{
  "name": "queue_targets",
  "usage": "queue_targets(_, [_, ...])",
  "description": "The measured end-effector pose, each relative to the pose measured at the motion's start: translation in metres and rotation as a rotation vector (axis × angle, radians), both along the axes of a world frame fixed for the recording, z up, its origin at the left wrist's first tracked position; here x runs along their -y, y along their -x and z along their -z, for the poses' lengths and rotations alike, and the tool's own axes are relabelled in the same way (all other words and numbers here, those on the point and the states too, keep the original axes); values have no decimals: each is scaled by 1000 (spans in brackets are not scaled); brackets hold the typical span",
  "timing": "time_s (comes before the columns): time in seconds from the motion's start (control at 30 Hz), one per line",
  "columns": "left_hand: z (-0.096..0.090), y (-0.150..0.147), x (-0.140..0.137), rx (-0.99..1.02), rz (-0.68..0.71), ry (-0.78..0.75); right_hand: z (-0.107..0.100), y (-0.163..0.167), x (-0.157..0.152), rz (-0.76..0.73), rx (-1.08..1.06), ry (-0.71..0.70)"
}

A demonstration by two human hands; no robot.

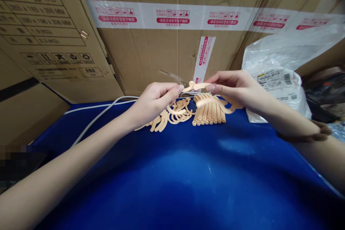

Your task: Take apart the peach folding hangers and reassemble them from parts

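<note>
My left hand (161, 97) is closed, thumb and fingers pinching one end of a peach-coloured jointed plastic strip (192, 85). My right hand (233, 88) pinches its other end, so the strip spans the gap between both hands above the table. A round joint shows at its middle. A curved peach piece (178, 111) shows just below my left fingers; whether it belongs to the held strip I cannot tell. Beneath the right hand lies a fanned row of flat peach strips (208, 115) with small holes at their ends. Loose curved peach pieces (161, 122) lie below my left hand.
A blue table surface (183, 176) spreads in front of me. Large cardboard boxes (145, 50) stand along the back and left. A white cable (90, 129) runs across the left rear. To the right sits a white plastic bag (288, 93) with a label.
</note>
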State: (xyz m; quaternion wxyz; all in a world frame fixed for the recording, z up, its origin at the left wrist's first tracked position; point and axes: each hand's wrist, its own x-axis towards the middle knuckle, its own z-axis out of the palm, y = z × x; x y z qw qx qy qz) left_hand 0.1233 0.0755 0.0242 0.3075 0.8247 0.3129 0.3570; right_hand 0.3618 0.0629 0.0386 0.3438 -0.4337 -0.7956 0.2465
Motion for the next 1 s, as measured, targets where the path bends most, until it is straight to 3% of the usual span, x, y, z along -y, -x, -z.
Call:
queue_targets(0.07, [0,0,1,6,38,83,2,0,-1,-2,49,-29])
queue_targets(0.13, [2,-3,3,19,50,127,8,2,-2,70,207,-216])
queue_targets(0.23, [9,-13,6,53,-39,2,20,6,-6,159,387,-382])
queue_targets(0.3, [17,-21,5,17,-97,-156,27,10,-9,117,280,-280])
queue_targets(0.37, [26,-26,0,-87,-157,-242,28,13,-12,41,15,-93])
queue_targets(0.43, [35,-29,-7,-247,-265,-215,24,15,-13,11,-271,74])
queue_targets(0.5, [42,-28,-15,-414,-357,-153,18,16,-12,50,-441,148])
queue_targets(0.73, [53,-27,-26,-659,-521,-183,19,16,-15,200,-741,163])
queue_targets(0.87, [53,-29,-26,-688,-537,-192,18,13,-16,238,-853,136])
queue_targets(1.0, [53,-28,-23,-670,-517,-195,13,9,-12,246,-840,210])
